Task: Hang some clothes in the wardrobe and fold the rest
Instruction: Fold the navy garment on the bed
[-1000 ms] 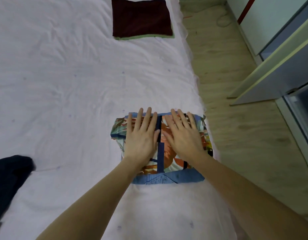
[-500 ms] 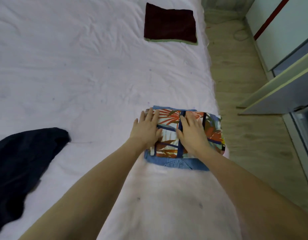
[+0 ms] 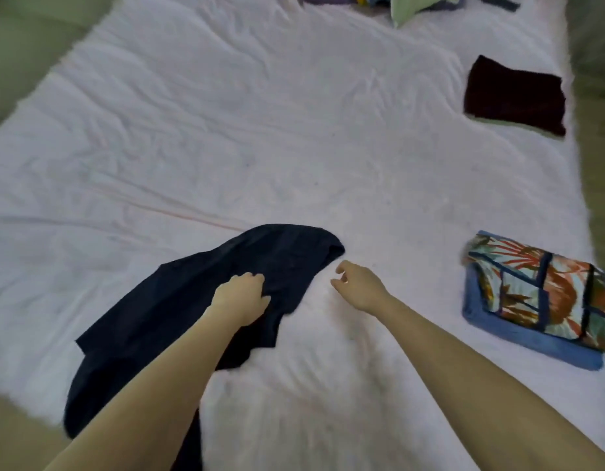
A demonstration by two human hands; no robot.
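Rumpled dark navy garment (image 3: 192, 311) spread on the pale pink wrinkled bedsheet (image 3: 260, 130), long axis slanting from the near left edge of the bed up toward a rounded end near the middle; near end draped over the bed's edge, partly hidden behind the left forearm. Type of garment hard to make out.

Left hand (image 3: 241, 300) resting on the dark fabric, fingers curled down into it, seemingly gripping a fold. Right hand (image 3: 357, 285) hovering just beside the garment's rounded end, not touching it, fingers loosely bent and holding nothing.

Folded tropical-print garment with blue edging (image 3: 539, 297) lying at the right edge of the bed, well apart from both hands, right side cut off by the frame. Folded dark maroon cloth (image 3: 515, 95) farther up the right side. Heap of blurred coloured clothes (image 3: 413, 5) at the top edge, mostly cropped.
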